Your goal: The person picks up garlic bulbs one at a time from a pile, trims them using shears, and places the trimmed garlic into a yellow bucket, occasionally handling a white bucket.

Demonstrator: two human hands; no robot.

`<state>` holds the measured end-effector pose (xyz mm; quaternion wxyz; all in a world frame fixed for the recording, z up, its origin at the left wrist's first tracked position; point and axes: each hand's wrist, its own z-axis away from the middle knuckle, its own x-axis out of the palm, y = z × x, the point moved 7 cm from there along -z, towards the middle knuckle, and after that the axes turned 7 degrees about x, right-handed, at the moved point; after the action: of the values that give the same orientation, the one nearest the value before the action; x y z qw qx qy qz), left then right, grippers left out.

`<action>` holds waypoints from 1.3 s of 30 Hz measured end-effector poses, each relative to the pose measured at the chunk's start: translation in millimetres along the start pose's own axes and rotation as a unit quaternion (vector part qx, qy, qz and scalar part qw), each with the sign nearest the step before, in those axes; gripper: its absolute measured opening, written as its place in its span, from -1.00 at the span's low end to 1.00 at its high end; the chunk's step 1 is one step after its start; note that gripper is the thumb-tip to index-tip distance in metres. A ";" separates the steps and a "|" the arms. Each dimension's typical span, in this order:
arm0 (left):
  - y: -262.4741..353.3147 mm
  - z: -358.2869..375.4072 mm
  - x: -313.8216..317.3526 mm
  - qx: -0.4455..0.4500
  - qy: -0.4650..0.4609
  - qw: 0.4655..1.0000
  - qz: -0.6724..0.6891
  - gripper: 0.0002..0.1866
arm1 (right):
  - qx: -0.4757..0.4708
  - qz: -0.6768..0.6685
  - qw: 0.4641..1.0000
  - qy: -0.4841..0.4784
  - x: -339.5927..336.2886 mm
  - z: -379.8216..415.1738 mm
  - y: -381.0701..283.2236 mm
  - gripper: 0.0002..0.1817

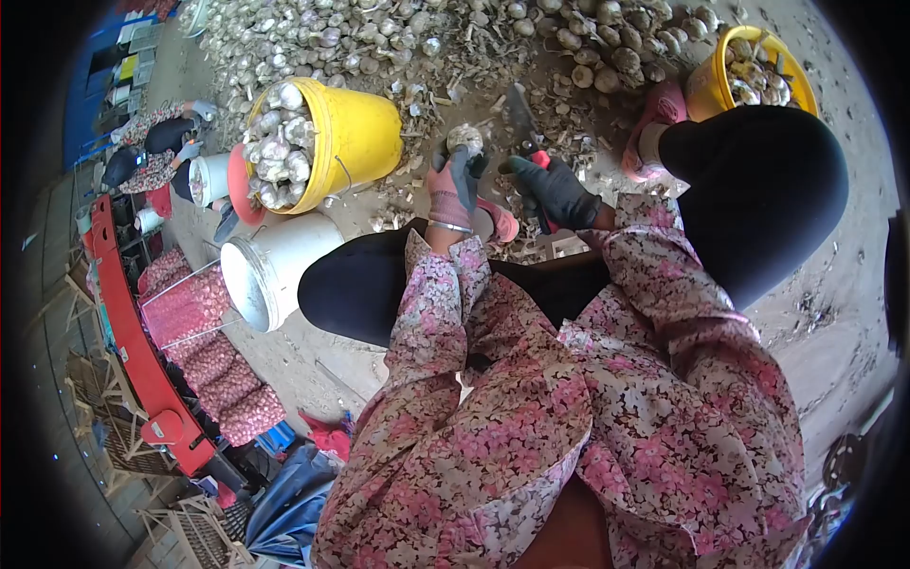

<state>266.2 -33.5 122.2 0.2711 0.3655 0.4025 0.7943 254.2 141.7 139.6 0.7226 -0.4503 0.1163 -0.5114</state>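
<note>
My left hand point(453, 185), in a pink and dark work glove, is closed around a pale garlic bulb point(464, 139). Just to its right, my right hand point(559, 192), in a dark glove, grips red-handled pruning shears point(539, 157). Their dark blade points up and away from me, beside the bulb and apart from it. Part of the handle is hidden in my fingers. A large garlic pile point(332, 38) spreads over the ground beyond both hands, with dry trimmings scattered in front of me.
A yellow bucket point(365, 133) full of garlic tips at the left; another yellow bucket point(806, 81) stands at upper right. Near my knee lies a white bucket point(303, 247). Farther left are a person point(147, 171), filled pink mesh sacks point(227, 379) and a red metal beam point(133, 332).
</note>
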 end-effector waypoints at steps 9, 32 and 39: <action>219.5 18.3 -46.0 0.419 0.140 0.855 -0.273 -0.55 | 0.171 -0.287 0.941 -0.048 9.1 -25.9 68.7 -0.59; 67.5 -275.8 85.5 0.218 -0.150 0.587 -0.765 -0.58 | 0.246 -0.345 0.899 0.112 -14.3 -47.9 31.0 -0.67; -10.5 -365.5 27.8 -0.003 0.027 0.449 -0.893 -0.36 | 0.255 -0.324 0.895 0.170 -36.9 -50.5 27.9 -0.70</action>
<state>-40.7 -169.0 -26.0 0.8211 -0.2178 0.5124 0.1256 223.6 148.0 78.7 0.5761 -0.1692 -0.0494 -0.7981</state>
